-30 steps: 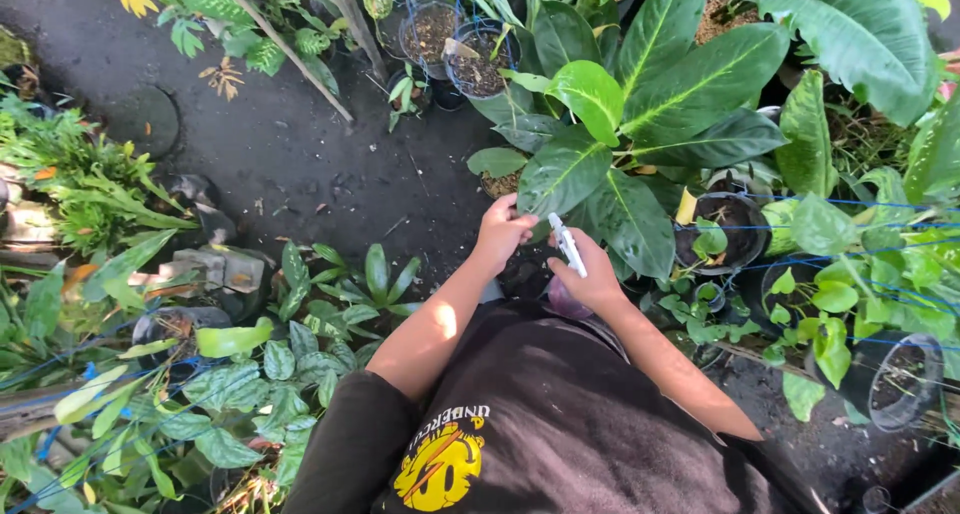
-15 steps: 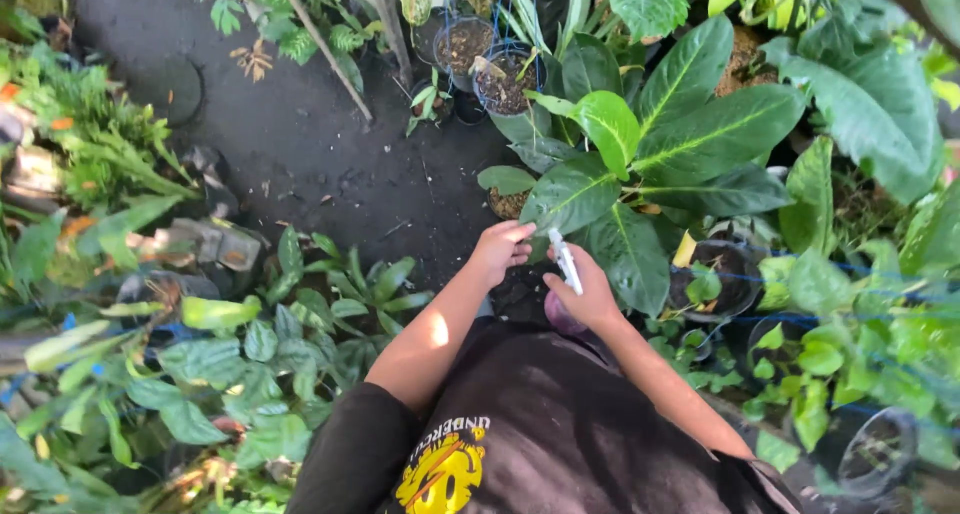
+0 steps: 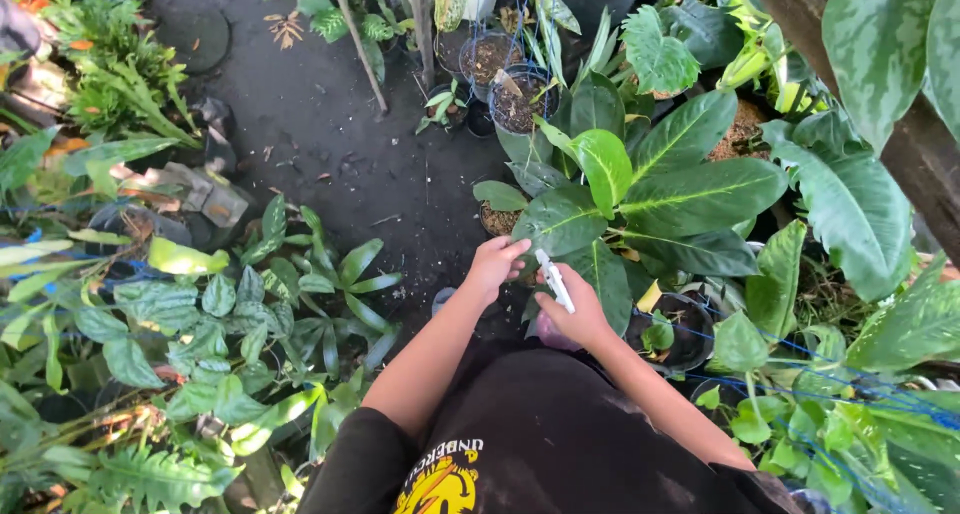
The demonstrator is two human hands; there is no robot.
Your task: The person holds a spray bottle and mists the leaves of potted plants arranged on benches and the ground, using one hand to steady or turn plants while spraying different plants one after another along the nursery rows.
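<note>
A slim white marker stands tilted, its long axis running from the lower right up to the upper left, its tip toward the broad leaves of a large-leaved plant. The right hand grips its lower end. The left hand, fingers curled, rests against a leaf just beside the tip. Dark ground lies beyond.

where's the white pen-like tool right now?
Head view, centre frame: the white pen-like tool is held in the right hand, tip slanting up-left toward the left hand, just below the big variegated plant.
</note>
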